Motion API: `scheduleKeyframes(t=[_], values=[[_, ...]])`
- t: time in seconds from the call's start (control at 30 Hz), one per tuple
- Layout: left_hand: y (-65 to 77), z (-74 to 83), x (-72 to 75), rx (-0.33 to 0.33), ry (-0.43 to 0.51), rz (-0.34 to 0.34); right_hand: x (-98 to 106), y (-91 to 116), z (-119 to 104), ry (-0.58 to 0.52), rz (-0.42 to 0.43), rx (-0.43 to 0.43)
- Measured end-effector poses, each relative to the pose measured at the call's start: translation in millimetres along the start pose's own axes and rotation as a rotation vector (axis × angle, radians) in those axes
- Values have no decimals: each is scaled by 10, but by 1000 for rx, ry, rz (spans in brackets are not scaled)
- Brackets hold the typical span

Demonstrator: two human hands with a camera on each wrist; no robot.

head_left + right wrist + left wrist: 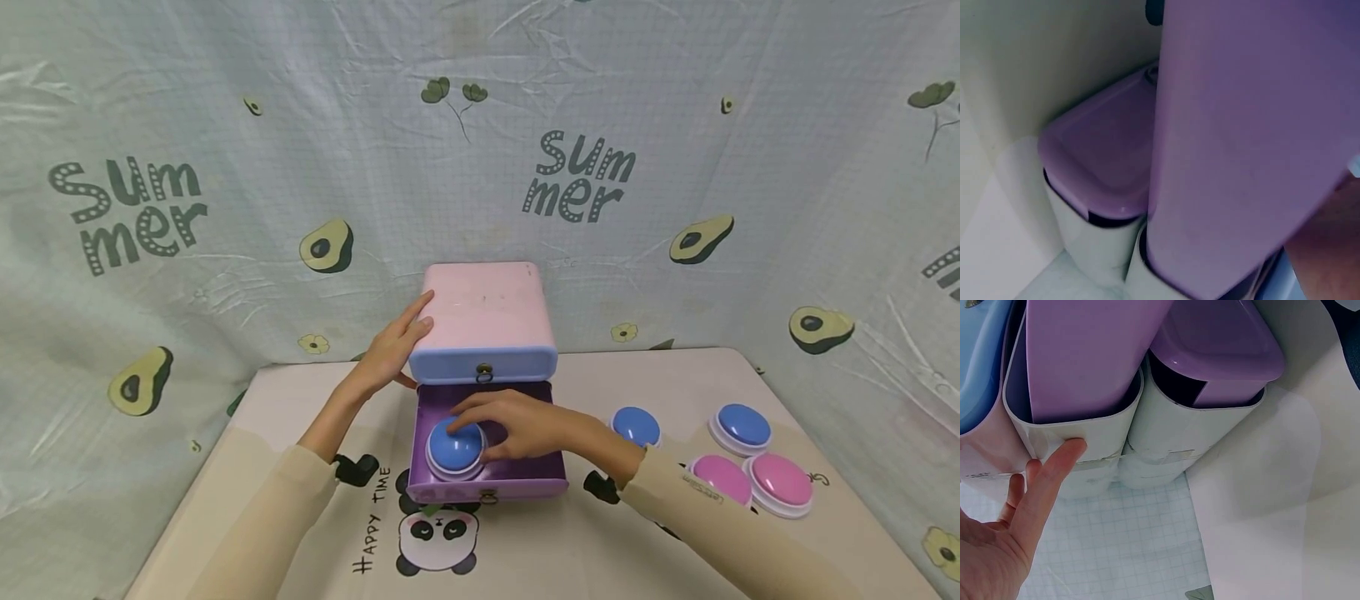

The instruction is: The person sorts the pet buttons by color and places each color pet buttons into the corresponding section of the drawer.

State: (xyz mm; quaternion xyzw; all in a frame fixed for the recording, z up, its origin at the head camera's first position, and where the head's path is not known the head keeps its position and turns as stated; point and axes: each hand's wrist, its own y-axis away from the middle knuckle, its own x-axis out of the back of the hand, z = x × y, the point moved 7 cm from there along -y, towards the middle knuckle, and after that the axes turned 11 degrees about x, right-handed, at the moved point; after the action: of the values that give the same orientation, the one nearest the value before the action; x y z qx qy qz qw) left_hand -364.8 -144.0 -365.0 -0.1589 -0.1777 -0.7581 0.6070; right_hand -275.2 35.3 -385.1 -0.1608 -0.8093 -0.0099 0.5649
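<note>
1. Right hand [516,423] holds a round blue domed push light with white base [456,450]: fingers over the dome, thumb at its right side.
2. That light sits in the left part of the purple plastic drawer [525,488], pulled out of the stacked cabinet with pink top [483,308].
3. Left hand [390,348] is spread, fingers extended, touching the cabinet's left side; holds nothing.
4. Light-blue top drawer front [450,367] is closed; lower purple drawer front [1229,337] shows a dark gap at its edge.
5. Bench [592,550], right side: two blue domed lights [742,425] and two pink domed lights [782,478]; right sleeve partly covers one pink.
6. Avocado-print curtain [420,183] behind.
</note>
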Motion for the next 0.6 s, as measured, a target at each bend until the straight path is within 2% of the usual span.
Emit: scheduleKeyframes(t=[0.27, 0.6], values=[[-7, 3, 3, -2, 7, 6, 171, 290, -27, -20, 81, -25], [-4, 9, -9, -11, 16, 0, 438, 758, -43, -23, 191, -71]])
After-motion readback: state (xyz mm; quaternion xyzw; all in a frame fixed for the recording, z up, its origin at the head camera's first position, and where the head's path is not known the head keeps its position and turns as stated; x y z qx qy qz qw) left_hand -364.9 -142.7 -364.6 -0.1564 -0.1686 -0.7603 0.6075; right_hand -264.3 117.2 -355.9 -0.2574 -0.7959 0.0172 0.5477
